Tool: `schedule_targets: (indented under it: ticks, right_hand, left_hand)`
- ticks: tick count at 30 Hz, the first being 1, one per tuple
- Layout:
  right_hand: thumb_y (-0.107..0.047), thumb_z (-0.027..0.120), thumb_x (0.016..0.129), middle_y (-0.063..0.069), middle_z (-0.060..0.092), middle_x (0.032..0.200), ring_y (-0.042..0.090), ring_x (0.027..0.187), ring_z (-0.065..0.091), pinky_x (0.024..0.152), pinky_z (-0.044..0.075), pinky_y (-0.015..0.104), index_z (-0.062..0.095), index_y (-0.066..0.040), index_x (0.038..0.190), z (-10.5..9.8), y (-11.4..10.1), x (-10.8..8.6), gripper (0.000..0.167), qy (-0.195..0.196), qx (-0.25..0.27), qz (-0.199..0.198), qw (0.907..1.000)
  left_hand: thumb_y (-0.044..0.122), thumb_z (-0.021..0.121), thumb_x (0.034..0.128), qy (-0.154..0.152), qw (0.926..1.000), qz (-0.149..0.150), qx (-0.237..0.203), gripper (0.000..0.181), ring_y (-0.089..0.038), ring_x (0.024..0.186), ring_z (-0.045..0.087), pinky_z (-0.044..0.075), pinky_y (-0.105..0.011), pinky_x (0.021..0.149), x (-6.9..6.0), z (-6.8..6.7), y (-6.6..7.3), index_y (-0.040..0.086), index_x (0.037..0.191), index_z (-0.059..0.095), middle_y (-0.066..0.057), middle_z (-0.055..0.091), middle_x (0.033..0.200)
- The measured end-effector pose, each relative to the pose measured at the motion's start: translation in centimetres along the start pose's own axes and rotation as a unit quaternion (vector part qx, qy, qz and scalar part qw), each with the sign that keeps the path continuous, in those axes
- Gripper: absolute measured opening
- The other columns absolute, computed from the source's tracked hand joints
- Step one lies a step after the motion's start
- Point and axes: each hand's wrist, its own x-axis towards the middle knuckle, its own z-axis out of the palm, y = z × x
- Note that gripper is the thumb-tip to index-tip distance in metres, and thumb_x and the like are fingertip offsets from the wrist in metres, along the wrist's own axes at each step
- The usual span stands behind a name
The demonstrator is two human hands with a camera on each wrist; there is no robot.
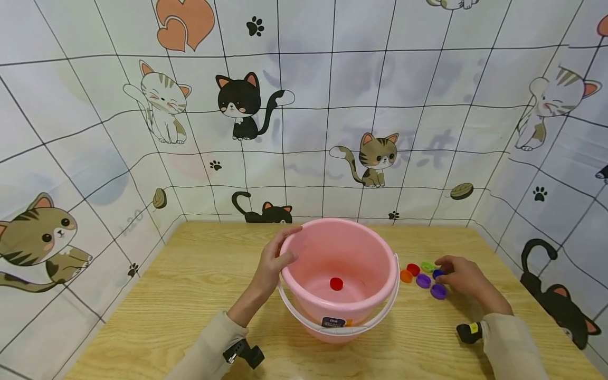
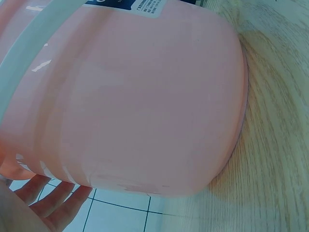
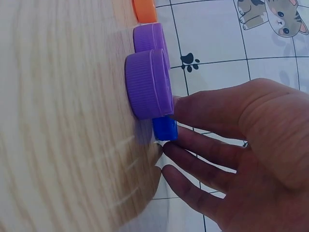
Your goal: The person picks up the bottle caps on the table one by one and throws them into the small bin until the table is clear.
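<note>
A pink bucket (image 1: 339,227) stands on the wooden table with its white handle hanging down in front. Inside it, on the bottom, lies a red bottle cap (image 1: 336,284). My left hand (image 1: 272,264) grips the bucket's left rim, thumb inside and fingers along the outer wall. To the right of the bucket, my right hand (image 1: 464,278) pinches a blue bottle cap (image 3: 165,128) between thumb and fingers, low at the tabletop. Beside it are two purple bottle caps (image 1: 438,291), partly covering the blue one in the right wrist view.
An orange bottle cap (image 1: 406,276), another red bottle cap (image 1: 413,269) and a green bottle cap (image 1: 427,267) lie in the same cluster. The wooden table (image 1: 204,285) meets walls covered in cat-print sheeting (image 1: 304,132) at the back and sides.
</note>
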Motion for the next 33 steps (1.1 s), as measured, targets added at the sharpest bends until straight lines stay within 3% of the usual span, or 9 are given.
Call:
schedule_targets:
  ticks: [14, 33]
  right_hand:
    - [-0.011, 0.077, 0.085, 0.021, 0.073, 0.103, 0.034, 0.094, 0.068, 0.086, 0.056, 0.056, 0.070, 0.009, 0.113, -0.4, 0.1, -0.2, 0.036, -0.023, -0.002, 0.020, 0.9995]
    - [-0.002, 0.071, 0.087, 0.032, 0.069, 0.115, 0.047, 0.104, 0.067, 0.087, 0.058, 0.057, 0.064, 0.012, 0.121, -1.3, -0.7, -0.6, 0.037, -0.039, 0.022, 0.012, 0.9989]
  left_hand:
    - [0.017, 0.054, 0.0877, 0.000, 1.0000, 0.004, 0.007, 0.062, -0.048, 0.117, 0.061, 0.057, -0.067, 0.083, 0.1, 0.0, 0.1, 0.010, 0.149, 0.051, -0.023, 0.056, 0.143]
    - [0.017, 0.053, 0.0878, 0.000, 0.9999, 0.008, 0.007, 0.061, -0.048, 0.114, 0.062, 0.059, -0.064, 0.080, 0.0, 0.0, 0.0, 0.010, 0.149, 0.051, -0.024, 0.057, 0.141]
